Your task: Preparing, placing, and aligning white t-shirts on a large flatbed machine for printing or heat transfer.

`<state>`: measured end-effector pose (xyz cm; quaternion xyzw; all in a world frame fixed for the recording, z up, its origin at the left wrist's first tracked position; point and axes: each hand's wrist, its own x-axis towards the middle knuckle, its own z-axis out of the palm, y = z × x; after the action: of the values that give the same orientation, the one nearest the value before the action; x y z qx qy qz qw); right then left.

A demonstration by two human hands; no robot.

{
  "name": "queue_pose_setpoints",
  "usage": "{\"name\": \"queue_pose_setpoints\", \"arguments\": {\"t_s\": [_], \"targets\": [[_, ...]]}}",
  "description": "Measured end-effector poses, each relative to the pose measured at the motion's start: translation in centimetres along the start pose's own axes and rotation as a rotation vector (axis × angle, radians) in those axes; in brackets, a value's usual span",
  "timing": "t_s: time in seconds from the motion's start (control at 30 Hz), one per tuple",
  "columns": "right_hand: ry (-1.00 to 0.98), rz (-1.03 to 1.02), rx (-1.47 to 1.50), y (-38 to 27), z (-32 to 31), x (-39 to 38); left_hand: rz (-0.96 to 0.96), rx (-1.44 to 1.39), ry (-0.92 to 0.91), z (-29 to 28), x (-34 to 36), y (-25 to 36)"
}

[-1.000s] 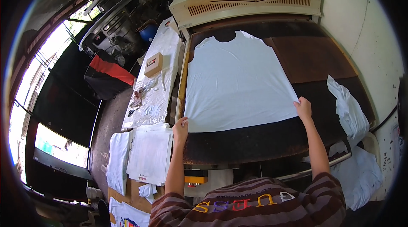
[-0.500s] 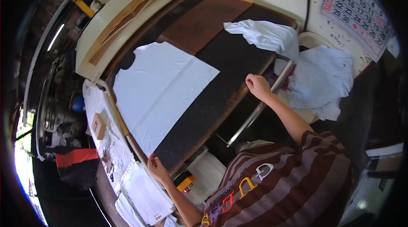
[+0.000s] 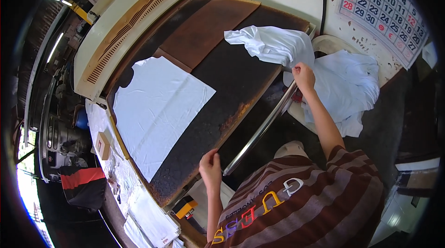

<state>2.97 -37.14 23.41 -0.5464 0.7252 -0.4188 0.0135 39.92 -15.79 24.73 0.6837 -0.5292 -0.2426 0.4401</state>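
Note:
A pale white cut cloth piece (image 3: 160,109) lies flat on the dark, worn table bed (image 3: 245,78), its curved cut-out towards the far left. My left hand (image 3: 211,171) hovers by the front edge, apart from that piece. Its fingers are curled together, with nothing visible in them. At the right end, my right hand (image 3: 304,78) is closed at the lower edge of a bunched white cloth (image 3: 273,44). Its fingertips meet the fabric; the exact grip is partly hidden.
A metal bar (image 3: 259,134) runs along the front. More white cloth (image 3: 343,85) is heaped on a chair at the right. A vented cream housing (image 3: 134,30) stands behind the table. At the left are a small box (image 3: 102,146), stacked white sheets (image 3: 150,215) and a yellow-black device (image 3: 185,206).
My left hand has left the flat piece's near corner and moved right along the front edge. My right hand has moved right and up to the bunched cloth. The view has shifted slightly.

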Motion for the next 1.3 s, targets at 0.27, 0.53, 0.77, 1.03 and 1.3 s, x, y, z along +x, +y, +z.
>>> {"name": "queue_pose_setpoints", "arguments": {"t_s": [0.27, 0.53, 0.77, 1.03, 1.3], "targets": [[-0.352, 0.004, -0.088, 7.6, 6.9, 7.0, 0.09, -0.045, -0.288, 21.0, 9.6, 11.5], [-0.83, -0.201, 0.502, 10.7, 1.3, 15.6, -0.697, -0.57, -0.505, 35.2, 15.4, 14.9], [-1.237, 0.302, 1.359, 8.2, -8.4, 22.5, -0.898, -0.632, -0.168, 37.7, 15.6, 15.9], [-1.381, -0.161, 1.449, -1.3, -16.8, 24.1, -0.684, -0.755, -0.151, 38.5, 13.7, 19.0], [-1.506, -0.389, 2.079, -8.6, -18.4, 29.5, -0.566, -1.131, -0.384, 36.5, 10.9, 21.8]]}}
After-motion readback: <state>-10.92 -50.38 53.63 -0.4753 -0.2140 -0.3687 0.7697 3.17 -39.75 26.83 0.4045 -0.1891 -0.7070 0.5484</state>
